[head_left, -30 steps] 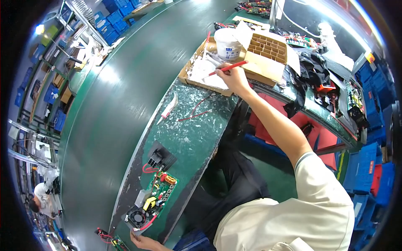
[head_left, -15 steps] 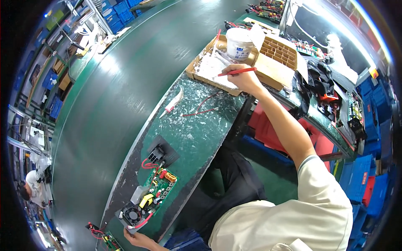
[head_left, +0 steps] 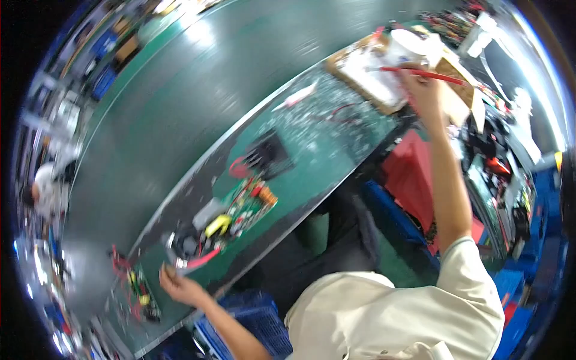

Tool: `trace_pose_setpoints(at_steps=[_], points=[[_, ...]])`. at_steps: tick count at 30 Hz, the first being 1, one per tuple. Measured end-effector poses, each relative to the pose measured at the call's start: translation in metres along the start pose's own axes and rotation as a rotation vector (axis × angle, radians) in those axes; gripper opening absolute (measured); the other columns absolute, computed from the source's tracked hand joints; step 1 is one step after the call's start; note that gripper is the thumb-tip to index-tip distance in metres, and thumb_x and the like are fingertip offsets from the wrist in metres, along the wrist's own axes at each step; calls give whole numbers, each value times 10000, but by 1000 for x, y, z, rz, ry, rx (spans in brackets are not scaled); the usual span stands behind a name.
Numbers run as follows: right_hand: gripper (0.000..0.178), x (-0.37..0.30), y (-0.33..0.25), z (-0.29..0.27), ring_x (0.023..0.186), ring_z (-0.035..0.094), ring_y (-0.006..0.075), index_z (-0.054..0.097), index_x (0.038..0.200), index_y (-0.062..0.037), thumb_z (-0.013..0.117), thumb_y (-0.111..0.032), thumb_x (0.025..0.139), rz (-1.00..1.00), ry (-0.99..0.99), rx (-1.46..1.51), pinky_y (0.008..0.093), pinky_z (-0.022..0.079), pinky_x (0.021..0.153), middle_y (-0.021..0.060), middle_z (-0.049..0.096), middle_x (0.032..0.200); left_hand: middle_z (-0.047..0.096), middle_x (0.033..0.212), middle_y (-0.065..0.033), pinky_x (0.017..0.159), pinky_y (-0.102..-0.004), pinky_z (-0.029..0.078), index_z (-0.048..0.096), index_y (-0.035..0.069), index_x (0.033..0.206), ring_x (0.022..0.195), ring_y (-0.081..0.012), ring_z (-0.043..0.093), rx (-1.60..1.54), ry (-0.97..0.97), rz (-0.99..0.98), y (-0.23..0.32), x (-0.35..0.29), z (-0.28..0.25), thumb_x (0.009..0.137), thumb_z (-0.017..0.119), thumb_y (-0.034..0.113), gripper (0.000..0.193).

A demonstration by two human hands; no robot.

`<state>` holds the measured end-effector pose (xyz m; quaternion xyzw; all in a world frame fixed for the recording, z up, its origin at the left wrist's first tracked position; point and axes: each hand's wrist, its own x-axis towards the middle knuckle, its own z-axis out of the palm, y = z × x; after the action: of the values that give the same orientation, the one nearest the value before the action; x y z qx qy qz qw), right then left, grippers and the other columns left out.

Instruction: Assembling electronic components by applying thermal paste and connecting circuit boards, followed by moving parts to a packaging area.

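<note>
My right hand is closed round a slim red stick, its end over a shallow cardboard tray smeared with white paste. A white tub stands in that tray. My left hand is beside the lower corner of a panel with a black fan; blur hides whether its fingers grip the edge. A green circuit board with yellow and copper-coloured parts adjoins the fan panel. Red wires link the board to a black square panel.
A white-and-red tube and thin wires lie on the white-spotted green bench. Another wired board lies left of my left hand. Below the bench edge are a blue crate and red sheets. A person is at far left.
The whole view has turned, shifting the bench's far end right and up, with blur. My right hand still holds the red stick, now nearer the tub. My left hand stays by the fan panel.
</note>
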<state>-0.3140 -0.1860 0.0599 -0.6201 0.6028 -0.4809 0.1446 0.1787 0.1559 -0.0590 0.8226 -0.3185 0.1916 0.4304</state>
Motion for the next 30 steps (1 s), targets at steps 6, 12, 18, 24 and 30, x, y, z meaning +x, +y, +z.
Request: trace_pose_setpoints(at_steps=[6, 12, 18, 24, 30], points=[[173, -92, -89, -16, 919, 648, 184, 628, 1020, 21, 587, -54, 870, -4, -375, 534, 295, 514, 833, 122, 661, 965, 545, 1184, -172, 936, -434, 408, 636, -1, 1056, 1109, -325, 512, -39, 121, 424, 81, -16, -9, 937, 560, 190, 237], [141, -164, -143, 27, 769, 629, 125, 628, 981, 48, 619, 12, 845, -243, -752, 503, 232, 503, 674, 91, 656, 911, 370, 1397, -161, 1052, -530, 284, 543, 111, 1269, 1296, -405, 331, -161, -360, 532, 125, -39, 8, 721, 769, 382, 652], [113, -184, -148, 49, 669, 588, 133, 624, 906, -3, 649, 22, 798, -594, -692, 273, 252, 468, 603, 68, 638, 819, 302, 1470, -129, 1046, -598, 230, 413, 152, 1389, 1339, -415, 275, 84, -476, 521, 117, -62, 41, 707, 687, 571, 846], [114, -196, -137, 67, 683, 619, 181, 623, 888, -22, 653, 19, 786, -608, -705, 253, 280, 487, 610, 81, 634, 813, 299, 1477, -114, 1043, -597, 237, 418, 160, 1386, 1341, -403, 281, 72, -452, 522, 117, -65, 42, 696, 679, 589, 854], [134, -200, -142, 70, 712, 642, 212, 617, 892, -30, 665, 19, 777, -686, -666, 266, 302, 504, 627, 89, 635, 833, 320, 1462, -104, 1036, -594, 247, 430, 158, 1374, 1332, -398, 297, 78, -446, 521, 114, -65, 43, 686, 686, 586, 850]])
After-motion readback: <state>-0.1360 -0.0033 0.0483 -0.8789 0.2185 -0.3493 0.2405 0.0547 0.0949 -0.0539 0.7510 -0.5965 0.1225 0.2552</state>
